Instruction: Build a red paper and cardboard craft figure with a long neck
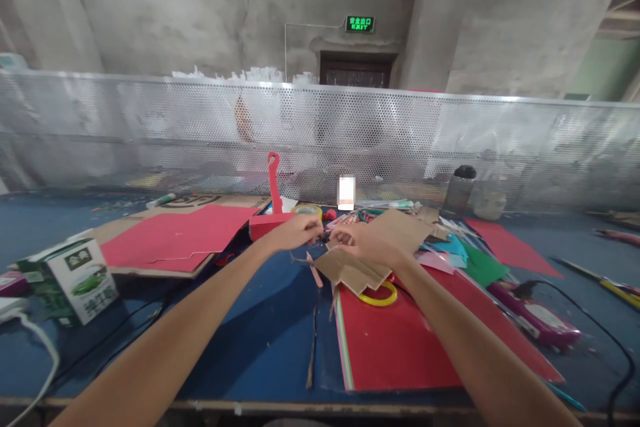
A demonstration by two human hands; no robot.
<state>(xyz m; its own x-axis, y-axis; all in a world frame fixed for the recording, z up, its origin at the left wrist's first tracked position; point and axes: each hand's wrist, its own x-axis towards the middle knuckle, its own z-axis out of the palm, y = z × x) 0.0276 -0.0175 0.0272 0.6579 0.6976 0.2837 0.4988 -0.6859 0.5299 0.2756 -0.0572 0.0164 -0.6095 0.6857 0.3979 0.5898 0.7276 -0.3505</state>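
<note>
My left hand (pixel 303 230) is held over the middle of the table, its fingers curled in a pinch. Facing it a little to the right, my right hand (pixel 356 240) is closed too, fingertips bent inward. What either hand pinches is too small to make out. Cut pieces of brown cardboard (pixel 350 270) lie below my right hand, partly over a yellow ring-shaped handle (pixel 379 294) and a stack of red paper (pixel 400 353). Just left of my left hand stands a red paper box (pixel 265 225) with a tall hooked red strip (pixel 274 183). Behind that hand is a tape roll (pixel 307 209).
Red sheets (pixel 183 233) on cardboard and a milk carton (pixel 73 280) occupy the left side. A bright phone-like screen (pixel 346 192) stands at the back before a perforated metal screen (pixel 200 113). To the right are a bottle (pixel 459 188), a purple pack (pixel 537 317) and cables.
</note>
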